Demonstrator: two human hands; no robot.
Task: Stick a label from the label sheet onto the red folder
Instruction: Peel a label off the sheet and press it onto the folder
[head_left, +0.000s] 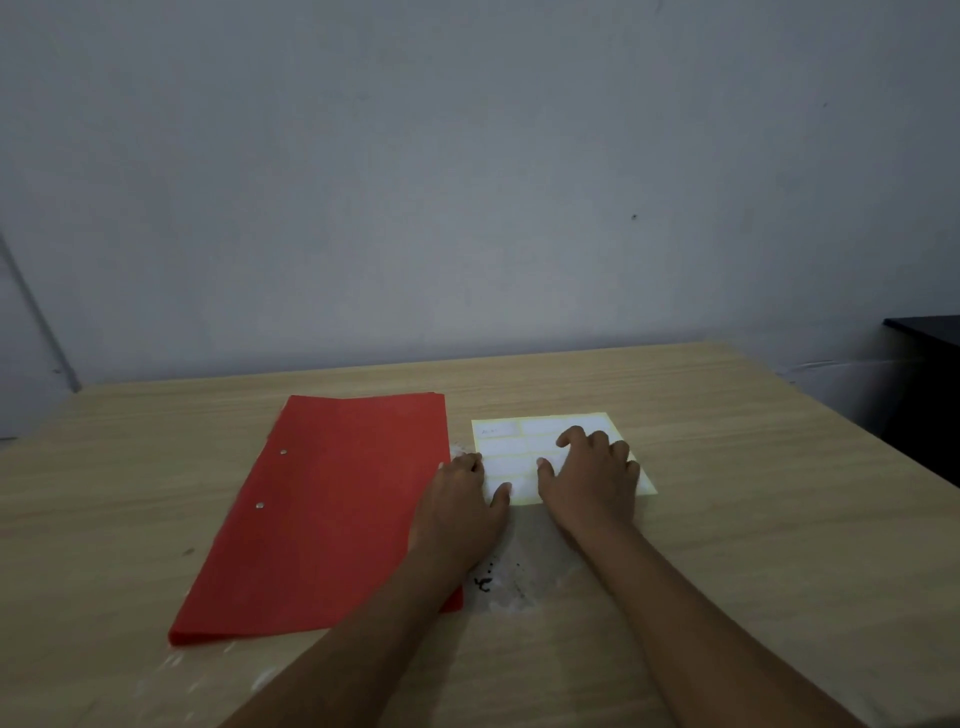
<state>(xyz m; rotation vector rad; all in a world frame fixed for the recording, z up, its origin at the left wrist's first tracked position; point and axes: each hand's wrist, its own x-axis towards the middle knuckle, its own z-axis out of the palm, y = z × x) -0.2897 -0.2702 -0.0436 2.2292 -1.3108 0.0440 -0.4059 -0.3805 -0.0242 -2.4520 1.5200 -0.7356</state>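
Your left hand (462, 493) pins the sheet's (540, 431) near-left corner flat, grasping nothing — your right hand (592, 478) claws at a label, none lifted; folder (332, 509) waits left.

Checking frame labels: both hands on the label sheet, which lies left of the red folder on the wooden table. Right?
One error: the label sheet lies right of the red folder, not left, as the head view shows. The rest holds: left hand and right hand both rest on the sheet, on the wooden table.
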